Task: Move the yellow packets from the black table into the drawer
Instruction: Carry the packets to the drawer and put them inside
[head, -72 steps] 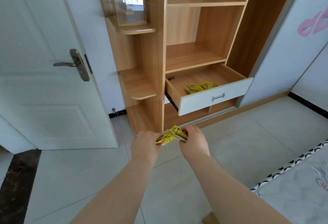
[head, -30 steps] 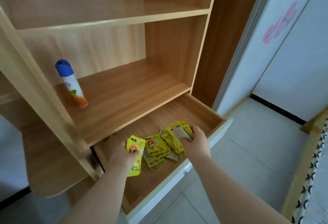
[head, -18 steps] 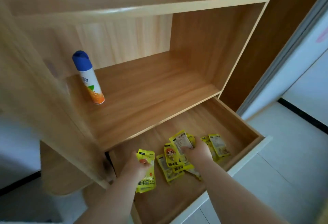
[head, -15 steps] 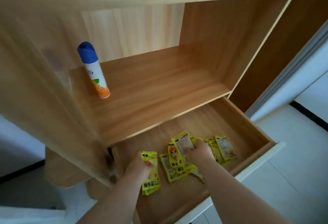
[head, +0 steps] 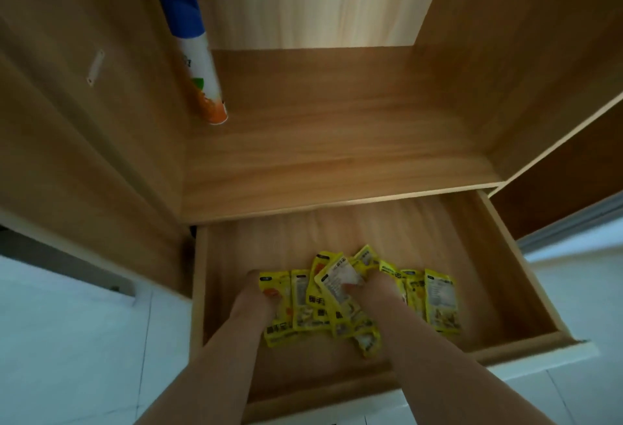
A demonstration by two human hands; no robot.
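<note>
Yellow packets (head: pixel 440 300), heaped in the wooden drawer (head: pixel 404 239) between our hands: right hand (head: pixel 377 293) pinches some, left hand's (head: pixel 256 291) grip we cannot tell; we should release low, spreading them flat.

The wooden drawer (head: pixel 499 256) is standing pulled out under a shelf (head: pixel 337 141). Yellow packets (head: pixel 441 300) are lying on its bottom in a loose, overlapping heap, spreading from the middle toward the right, nearer the front than the back. The shelf is carrying a spray can (head: pixel 199 64) with a blue cap, standing upright near its back left corner. The white tiled floor (head: pixel 84 340) is showing beside the drawer.
</note>
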